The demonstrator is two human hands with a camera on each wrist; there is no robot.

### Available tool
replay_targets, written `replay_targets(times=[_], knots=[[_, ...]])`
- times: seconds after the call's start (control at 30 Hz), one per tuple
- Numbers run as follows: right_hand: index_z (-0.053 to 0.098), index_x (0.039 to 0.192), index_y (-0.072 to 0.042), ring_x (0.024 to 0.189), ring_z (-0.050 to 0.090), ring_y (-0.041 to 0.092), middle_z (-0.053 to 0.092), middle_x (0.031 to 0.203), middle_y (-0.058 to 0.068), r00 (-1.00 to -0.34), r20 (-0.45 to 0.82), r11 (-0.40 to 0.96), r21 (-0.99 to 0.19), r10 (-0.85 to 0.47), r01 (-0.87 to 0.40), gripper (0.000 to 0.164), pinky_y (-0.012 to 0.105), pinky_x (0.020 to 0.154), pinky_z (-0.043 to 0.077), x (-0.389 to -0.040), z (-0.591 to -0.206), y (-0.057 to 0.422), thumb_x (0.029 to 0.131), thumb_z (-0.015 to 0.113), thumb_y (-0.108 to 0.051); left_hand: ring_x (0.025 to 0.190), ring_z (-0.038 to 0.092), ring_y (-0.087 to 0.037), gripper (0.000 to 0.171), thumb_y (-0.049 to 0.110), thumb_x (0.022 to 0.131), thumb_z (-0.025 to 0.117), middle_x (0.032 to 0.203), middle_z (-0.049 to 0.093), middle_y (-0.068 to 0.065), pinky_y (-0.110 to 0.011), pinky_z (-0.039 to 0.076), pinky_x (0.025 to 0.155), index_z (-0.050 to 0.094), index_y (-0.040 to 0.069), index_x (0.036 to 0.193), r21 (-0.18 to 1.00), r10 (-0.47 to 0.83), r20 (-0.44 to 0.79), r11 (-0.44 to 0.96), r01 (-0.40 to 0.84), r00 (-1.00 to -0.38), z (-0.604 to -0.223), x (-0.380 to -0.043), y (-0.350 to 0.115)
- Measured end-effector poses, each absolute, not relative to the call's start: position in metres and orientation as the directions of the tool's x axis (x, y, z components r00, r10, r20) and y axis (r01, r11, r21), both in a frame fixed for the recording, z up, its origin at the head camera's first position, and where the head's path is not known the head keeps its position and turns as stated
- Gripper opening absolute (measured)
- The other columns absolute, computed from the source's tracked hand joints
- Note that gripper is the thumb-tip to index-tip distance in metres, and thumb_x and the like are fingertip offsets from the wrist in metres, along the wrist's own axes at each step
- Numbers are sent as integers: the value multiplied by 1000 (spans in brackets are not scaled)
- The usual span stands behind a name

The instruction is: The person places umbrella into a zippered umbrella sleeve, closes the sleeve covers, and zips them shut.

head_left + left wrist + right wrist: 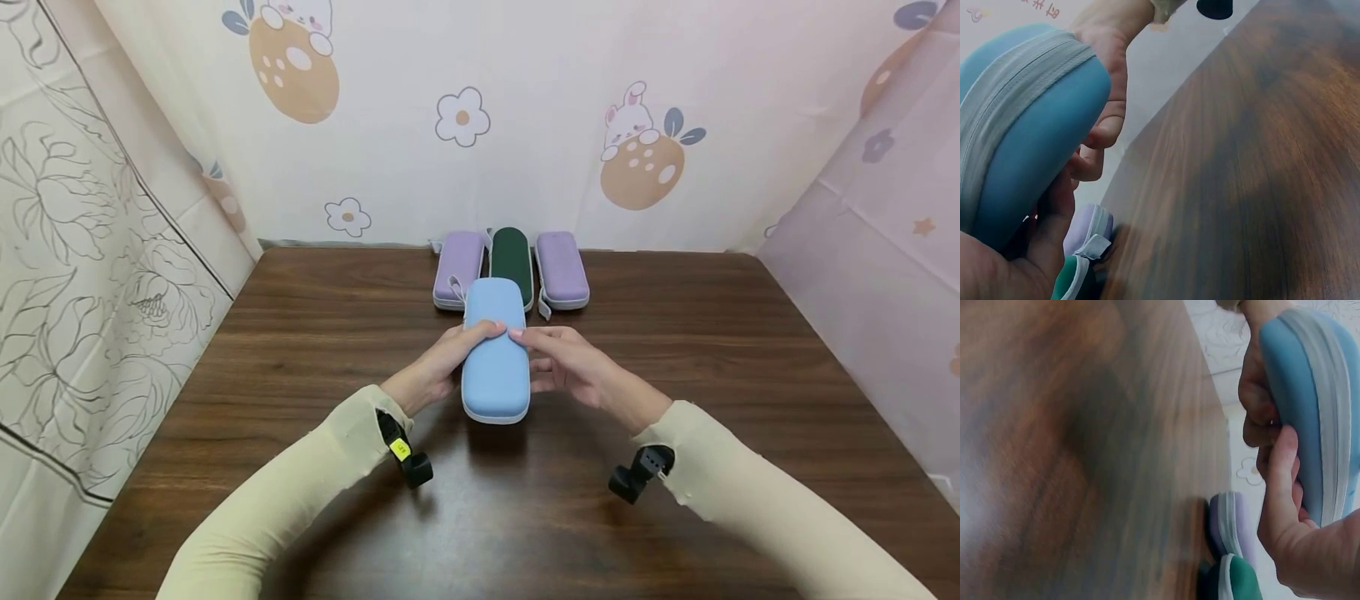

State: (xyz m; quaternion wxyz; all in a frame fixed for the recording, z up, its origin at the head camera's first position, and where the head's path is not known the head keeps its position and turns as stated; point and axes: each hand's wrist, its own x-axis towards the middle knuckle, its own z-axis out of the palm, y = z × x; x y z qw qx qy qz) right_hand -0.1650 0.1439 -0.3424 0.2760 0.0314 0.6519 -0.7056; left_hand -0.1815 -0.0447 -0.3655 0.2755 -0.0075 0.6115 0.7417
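Note:
A light blue zippered case (496,379) is held above the table in front of me, its long side pointing away and a small loop strap at its far left. My left hand (441,364) grips its left side, thumb on top. From the right, my right hand (576,368) holds it too, the thumb pressing the top. Both wrist views show fingers curled beneath the case, whose pale zipper (1329,412) runs shut along the visible side.
Behind the blue case, a purple case (461,260), a dark green case (511,257) and another purple case (562,268) lie side by side at the far edge of the brown wooden table (337,325). Patterned curtains (525,183) hang behind and at both sides.

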Motion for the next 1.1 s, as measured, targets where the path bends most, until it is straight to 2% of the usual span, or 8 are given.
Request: replay_targets(times=[0.13, 0.33, 0.47, 0.57, 0.7, 0.87, 0.97, 1.1], knots=[[47, 130, 6, 83, 65, 19, 64, 95, 5, -860, -405, 1, -905, -309, 425, 51, 38, 73, 55, -160, -343, 144, 93, 60, -26, 89, 61, -19, 55, 34, 84, 62, 104, 65, -11, -33, 49, 77, 52, 1, 127, 885, 410, -385, -90, -456, -827, -364, -181, -45], [50, 128, 5, 84, 65, 20, 63, 95, 5, -873, -408, -32, -902, -265, 431, 48, 39, 73, 55, -161, -345, 147, 92, 62, -24, 93, 59, -20, 54, 26, 92, 51, 117, 53, -14, -32, 49, 77, 39, -1, 137, 860, 448, -368, -170, -482, -815, -357, -179, -52], [56, 121, 3, 82, 65, 20, 65, 91, 5, -882, -405, -75, -898, -242, 433, 42, 39, 73, 55, -165, -342, 146, 91, 65, -24, 88, 61, -18, 44, 16, 97, 48, 107, 59, -12, -34, 51, 79, 43, -9, 133, 870, 447, -325, -204, -448, -834, -352, -179, -60], [57, 117, 3, 80, 66, 21, 67, 89, 6, -896, -384, -91, -907, -224, 411, 39, 40, 74, 55, -169, -340, 142, 90, 66, -24, 89, 61, -16, 41, 14, 99, 50, 102, 62, -10, -35, 48, 88, 47, -13, 129, 903, 396, -291, -187, -387, -871, -348, -179, -63], [57, 121, 4, 80, 66, 20, 68, 92, 8, -921, -350, -90, -926, -170, 368, 46, 39, 74, 55, -178, -338, 133, 88, 68, -27, 93, 59, -16, 41, 16, 98, 52, 106, 60, -13, -38, 43, 96, 49, -13, 127, 918, 305, -270, -203, -339, -913, -344, -184, -66], [60, 124, 1, 80, 67, 19, 67, 101, 14, -951, -300, -62, -950, -76, 305, 52, 36, 72, 56, -191, -333, 117, 86, 72, -32, 90, 60, -15, 40, 15, 96, 57, 106, 60, -14, -33, 49, 88, 52, -12, 125, 925, 184, -262, -231, -301, -947, -338, -196, -73], [62, 121, 1, 79, 68, 19, 66, 105, 17, -963, -268, -53, -961, -38, 270, 49, 35, 70, 56, -200, -327, 106, 86, 71, -31, 87, 62, -14, 40, 17, 93, 62, 105, 62, -14, -29, 51, 81, 56, -10, 122, 940, 94, -260, -201, -274, -961, -332, -205, -79], [62, 120, 0, 74, 66, 15, 64, 105, 16, -968, -251, -27, -968, 18, 251, 45, 32, 66, 56, -212, -316, 92, 88, 69, -29, 86, 63, -13, 42, 20, 91, 66, 106, 63, -15, -26, 52, 76, 58, -9, 119, 947, 10, -258, -194, -255, -966, -323, -216, -85]])
